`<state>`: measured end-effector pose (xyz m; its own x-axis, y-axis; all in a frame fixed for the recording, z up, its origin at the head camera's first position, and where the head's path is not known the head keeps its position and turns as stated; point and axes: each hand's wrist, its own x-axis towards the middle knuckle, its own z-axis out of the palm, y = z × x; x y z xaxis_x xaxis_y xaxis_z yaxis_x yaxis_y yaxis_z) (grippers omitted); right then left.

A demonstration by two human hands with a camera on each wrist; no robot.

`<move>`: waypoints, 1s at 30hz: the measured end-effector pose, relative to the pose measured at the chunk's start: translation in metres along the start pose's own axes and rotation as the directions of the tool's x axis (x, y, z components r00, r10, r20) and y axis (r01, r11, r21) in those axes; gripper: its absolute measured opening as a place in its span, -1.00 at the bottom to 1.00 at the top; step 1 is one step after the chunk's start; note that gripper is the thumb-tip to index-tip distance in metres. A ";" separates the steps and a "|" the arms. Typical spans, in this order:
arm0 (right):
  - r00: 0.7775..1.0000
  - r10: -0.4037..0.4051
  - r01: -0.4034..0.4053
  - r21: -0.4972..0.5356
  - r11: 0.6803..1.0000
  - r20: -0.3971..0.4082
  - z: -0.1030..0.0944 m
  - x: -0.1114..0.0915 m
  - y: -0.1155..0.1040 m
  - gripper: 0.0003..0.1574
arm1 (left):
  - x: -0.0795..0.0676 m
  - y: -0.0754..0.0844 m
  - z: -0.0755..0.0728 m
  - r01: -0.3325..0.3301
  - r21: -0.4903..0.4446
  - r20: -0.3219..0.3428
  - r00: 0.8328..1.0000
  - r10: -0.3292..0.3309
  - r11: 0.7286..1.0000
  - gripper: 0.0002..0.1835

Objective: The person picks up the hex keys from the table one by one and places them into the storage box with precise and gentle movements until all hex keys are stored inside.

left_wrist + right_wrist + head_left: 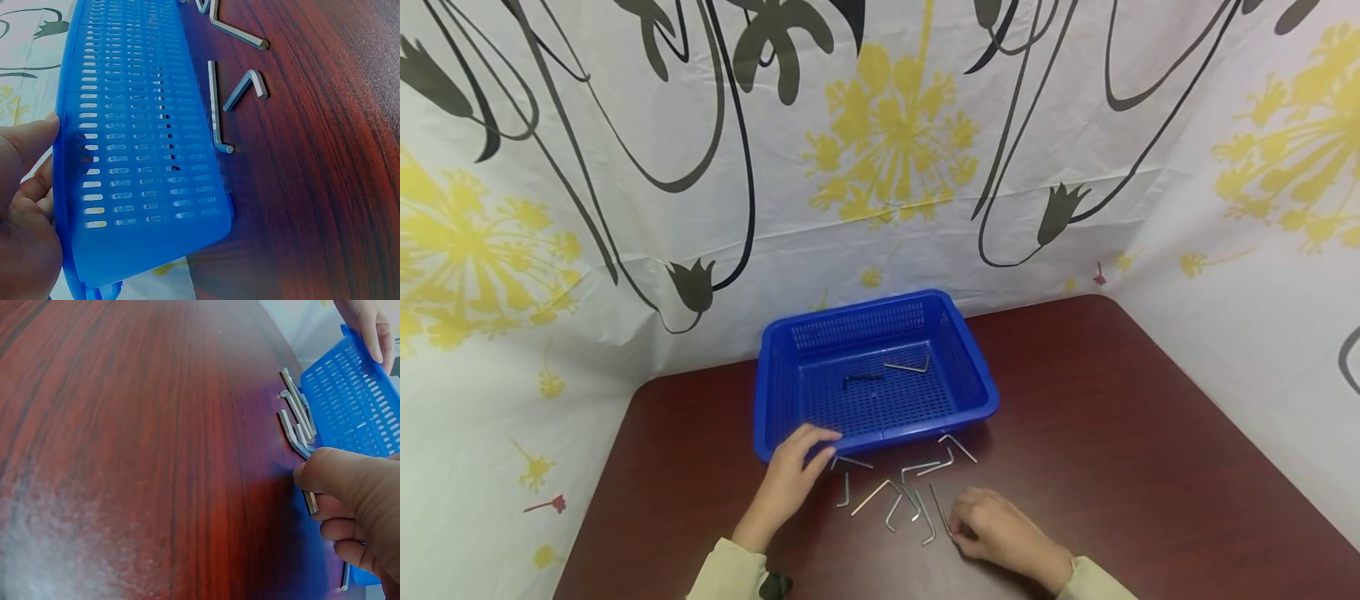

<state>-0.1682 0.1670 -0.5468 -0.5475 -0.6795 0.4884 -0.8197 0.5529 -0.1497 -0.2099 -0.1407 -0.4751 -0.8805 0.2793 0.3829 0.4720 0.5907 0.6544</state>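
My left hand [788, 471] grips the near-left rim of a blue plastic basket [917, 430]; in the left wrist view its thumb lies on the rim and the fingers are behind the wall. My right hand [1000, 529], in front of the basket, pinches a hex key [940, 509] between thumb and fingers at table level. The right wrist view shows part of this hex key [310, 501] below the thumb. Several other L-shaped metal hex keys lie between the hands, one of them gold-coloured [870, 497]. Inside the basket are a black hex key [865, 378] and a silver hex key [906, 367].
The dark red-brown wooden table [1112, 417] has rounded back corners. White cloth [865, 250] with yellow and dark plant prints hangs behind it and at both sides. The basket stands near the table's back edge, with hex keys close along its front wall.
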 end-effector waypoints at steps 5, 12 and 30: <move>1.000 -0.004 0.004 -0.033 0.999 -0.002 -0.006 0.003 -0.001 -0.72 | 0.000 -0.001 0.001 -0.002 -0.001 0.000 1.000 0.002 1.000 -0.80; 0.999 -0.026 0.024 -0.068 0.997 -0.031 -0.020 0.011 0.001 -0.77 | -0.001 0.000 0.000 0.013 -0.004 0.003 1.000 -0.013 1.000 -0.79; 0.971 -0.159 0.121 -0.205 0.971 -0.181 -0.074 0.042 0.009 -0.89 | -0.003 -0.001 0.001 0.004 0.017 -0.011 1.000 -0.004 1.000 -0.79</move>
<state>-0.1864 0.1793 -0.4644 -0.3705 -0.6603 0.6533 -0.8279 0.5536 0.0900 -0.2081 -0.1413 -0.4774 -0.8820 0.2688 0.3872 0.4674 0.6047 0.6449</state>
